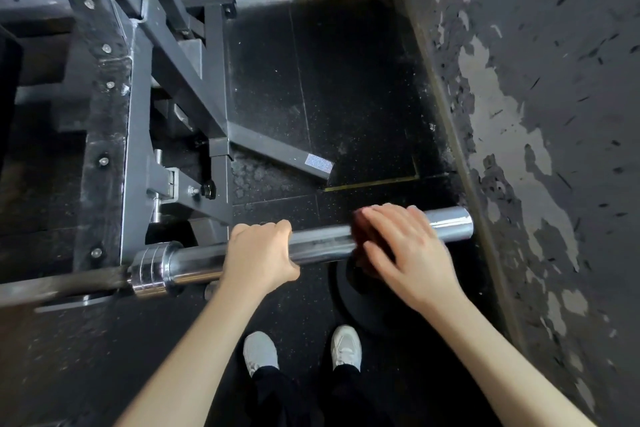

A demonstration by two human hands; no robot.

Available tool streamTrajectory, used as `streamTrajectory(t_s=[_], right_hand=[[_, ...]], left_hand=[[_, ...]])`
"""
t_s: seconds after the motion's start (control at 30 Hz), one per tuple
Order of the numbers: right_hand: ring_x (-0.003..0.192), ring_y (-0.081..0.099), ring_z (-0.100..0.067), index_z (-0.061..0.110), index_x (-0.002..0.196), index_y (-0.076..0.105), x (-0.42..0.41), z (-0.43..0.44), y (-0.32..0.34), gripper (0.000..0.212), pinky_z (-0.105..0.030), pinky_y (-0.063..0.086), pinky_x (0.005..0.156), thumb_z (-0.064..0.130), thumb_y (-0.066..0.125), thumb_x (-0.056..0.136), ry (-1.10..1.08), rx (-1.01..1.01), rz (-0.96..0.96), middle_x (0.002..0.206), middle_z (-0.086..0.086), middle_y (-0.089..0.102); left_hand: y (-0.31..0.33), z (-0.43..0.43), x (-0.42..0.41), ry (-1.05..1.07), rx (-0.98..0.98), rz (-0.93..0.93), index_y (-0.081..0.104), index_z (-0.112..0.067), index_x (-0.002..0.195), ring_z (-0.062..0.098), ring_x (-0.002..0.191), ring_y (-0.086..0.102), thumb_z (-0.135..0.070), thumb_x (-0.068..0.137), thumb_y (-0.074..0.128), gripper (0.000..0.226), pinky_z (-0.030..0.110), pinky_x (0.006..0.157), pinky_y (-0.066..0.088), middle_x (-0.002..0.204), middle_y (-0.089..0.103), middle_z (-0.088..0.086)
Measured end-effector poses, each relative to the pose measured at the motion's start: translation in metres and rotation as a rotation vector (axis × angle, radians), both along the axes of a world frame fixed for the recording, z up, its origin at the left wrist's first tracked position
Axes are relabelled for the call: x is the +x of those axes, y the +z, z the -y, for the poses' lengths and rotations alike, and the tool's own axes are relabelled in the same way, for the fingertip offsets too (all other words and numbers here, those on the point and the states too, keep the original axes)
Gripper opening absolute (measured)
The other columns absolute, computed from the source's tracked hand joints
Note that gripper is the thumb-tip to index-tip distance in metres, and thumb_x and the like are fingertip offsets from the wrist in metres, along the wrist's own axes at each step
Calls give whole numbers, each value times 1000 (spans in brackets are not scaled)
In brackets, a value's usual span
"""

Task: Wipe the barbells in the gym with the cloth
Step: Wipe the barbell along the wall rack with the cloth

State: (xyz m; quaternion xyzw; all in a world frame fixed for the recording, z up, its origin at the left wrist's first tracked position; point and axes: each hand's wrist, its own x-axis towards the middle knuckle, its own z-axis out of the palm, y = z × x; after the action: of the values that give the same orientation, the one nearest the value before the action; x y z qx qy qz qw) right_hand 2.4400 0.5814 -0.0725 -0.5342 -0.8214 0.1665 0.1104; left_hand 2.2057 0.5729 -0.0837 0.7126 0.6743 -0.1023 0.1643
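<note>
Hands work a long chrome steel barbell (322,243) resting in a grey steel rack (104,149) at a gym, seen from above by the person doing the wiping. The left hand (259,253) is curled over the smooth sleeve, gripping it just outboard of the ringed collar (156,270). The right hand (405,250), fingers spread and fairly straight though blurred, presses a dark reddish-brown cloth (360,229) against the same sleeve, with a short stretch of bare metal between the two hands.

The barbell lies directly in front of the person, crossing the view from left to right and rising slightly to the right. Its free end points right toward the peeling grey wall (554,114), while the other end runs left past the rack and out of view. The right hand and cloth are the nearer to that free end, the left hand to the collar, so any wiping stroke would likely have to travel along this left-right axis. A black round weight plate (349,302) lies on the speckled black rubber floor (329,97) below the cloth, beside a pair of white shoes (259,352).
</note>
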Motion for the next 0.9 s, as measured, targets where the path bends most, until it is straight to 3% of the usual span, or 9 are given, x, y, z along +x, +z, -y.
streamTrajectory(t_s=[0.17, 0.23, 0.33, 0.47, 0.57, 0.63, 0.7, 0.8, 0.9], right_hand=[[90, 58, -31, 9, 95, 70, -17, -15, -4, 36, -41, 33, 102, 29, 41, 86, -490, 41, -3, 92, -6, 67], [89, 57, -31, 8, 95, 68, -52, -3, -5, 31, -40, 37, 95, 27, 45, 85, -378, 56, -63, 91, -8, 66], [109, 56, -23, 10, 115, 65, -57, 13, 0, 38, -33, 30, 107, 29, 48, 88, -65, -3, -100, 112, -2, 67], [106, 60, -22, 16, 111, 67, -21, -5, -2, 39, -35, 25, 109, 33, 42, 87, -255, 6, -53, 108, 1, 68], [116, 55, -23, 13, 116, 66, -32, 6, -5, 40, -43, 34, 110, 28, 42, 88, -376, 4, -93, 115, 0, 65], [129, 46, -22, 13, 127, 61, -30, 22, -5, 43, -40, 34, 112, 27, 43, 90, -301, 5, -122, 129, 0, 60], [134, 42, -20, 15, 133, 57, -13, 25, -1, 45, -37, 28, 114, 30, 42, 93, -180, 10, -70, 136, 1, 56], [123, 52, -24, 14, 125, 62, -7, 9, -3, 43, -37, 25, 113, 32, 38, 93, -232, 12, 10, 126, -1, 63], [104, 57, -31, 8, 107, 69, -51, 0, -8, 42, -48, 37, 105, 30, 38, 89, -513, 19, -25, 108, -10, 65]], left_hand=[[-4, 7, 4, 29, 96, -9, 41, -22, 80, 15, 63, 43, -35, 72, 71, 34, 29, 75, 29, 63, 40, -11], [-10, 12, 5, 12, 181, -16, 42, -20, 70, 18, 53, 41, -30, 52, 84, 47, 30, 67, 28, 57, 40, -11], [-13, 19, 7, 48, 257, -49, 46, -17, 64, 22, 50, 47, -23, 34, 91, 55, 33, 61, 33, 54, 46, -3], [-15, 20, 7, 9, 295, -25, 46, -17, 68, 20, 54, 46, -25, 40, 91, 54, 35, 66, 39, 59, 46, -4], [2, 10, -5, -73, 82, 67, 40, -23, 85, 16, 78, 51, -38, 74, 73, 38, 32, 80, 39, 82, 50, -10], [14, -5, -22, -69, -188, 169, 43, -26, 98, 15, 89, 56, -46, 76, 67, 39, 33, 85, 42, 95, 56, -12], [22, -18, -35, -29, -401, 144, 48, -25, 114, 14, 91, 59, -56, 71, 69, 58, 33, 78, 44, 101, 60, -12], [16, -15, -38, 8, -399, 119, 50, -25, 86, 12, 77, 57, -54, 70, 68, 38, 28, 57, 34, 82, 60, -11], [12, -6, -33, 14, -268, 76, 46, -25, 84, 14, 72, 55, -51, 72, 65, 34, 29, 57, 32, 76, 57, -9]])
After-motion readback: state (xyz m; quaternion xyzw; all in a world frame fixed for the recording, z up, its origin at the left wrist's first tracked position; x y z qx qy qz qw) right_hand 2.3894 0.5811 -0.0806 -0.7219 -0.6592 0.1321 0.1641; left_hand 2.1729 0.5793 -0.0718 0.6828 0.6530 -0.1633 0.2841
